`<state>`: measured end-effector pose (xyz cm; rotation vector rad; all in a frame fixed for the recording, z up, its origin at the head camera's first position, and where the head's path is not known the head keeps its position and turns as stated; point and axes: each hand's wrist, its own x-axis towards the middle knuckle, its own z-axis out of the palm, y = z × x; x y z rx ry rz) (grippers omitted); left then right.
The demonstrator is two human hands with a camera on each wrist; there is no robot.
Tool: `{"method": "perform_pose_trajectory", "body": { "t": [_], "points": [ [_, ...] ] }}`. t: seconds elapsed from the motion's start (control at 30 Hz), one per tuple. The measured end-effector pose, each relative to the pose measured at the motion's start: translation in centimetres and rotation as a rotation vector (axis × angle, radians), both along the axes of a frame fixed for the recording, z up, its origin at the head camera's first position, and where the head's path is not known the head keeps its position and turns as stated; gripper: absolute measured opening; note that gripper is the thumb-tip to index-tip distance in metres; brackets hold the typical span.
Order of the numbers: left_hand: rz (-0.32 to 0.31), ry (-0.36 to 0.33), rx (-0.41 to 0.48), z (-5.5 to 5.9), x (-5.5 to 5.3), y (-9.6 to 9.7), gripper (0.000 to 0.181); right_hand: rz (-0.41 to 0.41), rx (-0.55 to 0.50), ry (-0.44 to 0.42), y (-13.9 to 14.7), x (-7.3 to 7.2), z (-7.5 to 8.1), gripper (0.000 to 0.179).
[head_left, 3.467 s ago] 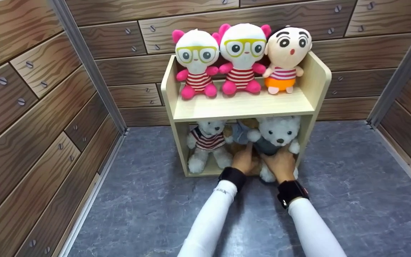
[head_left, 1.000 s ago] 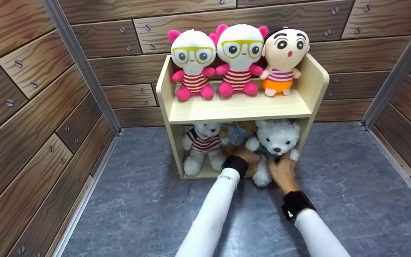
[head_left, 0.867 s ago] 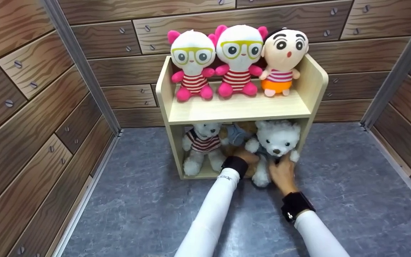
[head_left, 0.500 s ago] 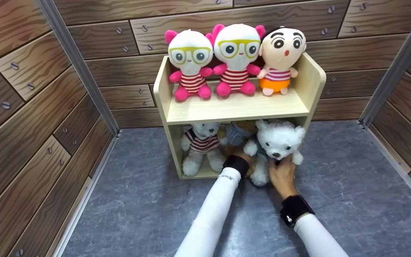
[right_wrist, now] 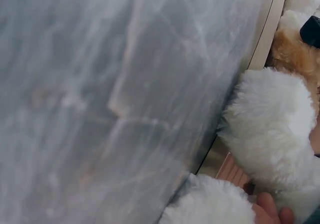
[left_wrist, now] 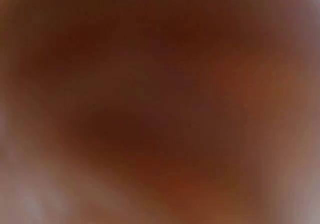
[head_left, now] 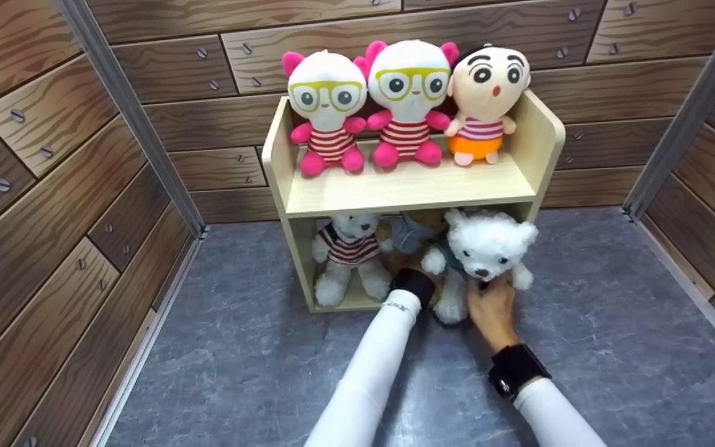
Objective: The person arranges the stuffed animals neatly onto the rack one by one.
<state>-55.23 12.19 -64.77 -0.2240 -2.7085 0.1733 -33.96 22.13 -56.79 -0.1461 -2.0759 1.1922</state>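
My right hand (head_left: 493, 309) grips a white teddy bear (head_left: 488, 242) in a dark top, low on its body. The bear leans forward and right, partly out of the shelf's lower compartment. In the right wrist view, fingertips (right_wrist: 267, 206) show between its furry white legs (right_wrist: 272, 124). Past its black wrist strap (head_left: 413, 288), my left hand reaches into the compartment, largely hidden by the strap and the bear; its wrist view is only a dark brown blur. Near it sits a brown teddy bear in a blue outfit (head_left: 408, 234). A white bear in a striped shirt (head_left: 351, 248) sits at left.
The wooden shelf unit (head_left: 413, 186) stands on a grey marbled floor (head_left: 246, 347). On its upper board are two pink-and-white plush toys (head_left: 329, 139) (head_left: 408, 136) and a boy doll (head_left: 488, 112). Wood-patterned walls (head_left: 202, 124) enclose the sides and back.
The white bear has come forward and tilted right in my right hand, its head now past the shelf's right side. My left hand has gone deeper into the compartment. The view has shifted slightly.
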Motion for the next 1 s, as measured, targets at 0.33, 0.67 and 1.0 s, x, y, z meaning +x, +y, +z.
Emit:
{"method": "perform_pose_trajectory", "body": {
  "t": [0.33,0.67,1.0],
  "points": [
    [-0.427,-0.277,0.526,7.8,10.1,-2.2,0.035,0.026,-0.013,-0.045,-0.2,-0.8,0.6,0.069],
    [-0.394,-0.525,0.645,11.3,13.6,-4.1,0.044,0.019,0.042,-0.129,-0.6,-1.6,0.5,0.08],
    [-0.564,-0.491,0.63,10.3,13.5,-5.1,0.037,0.043,0.074,-0.154,-0.4,-2.6,0.6,0.078]
  ]
}}
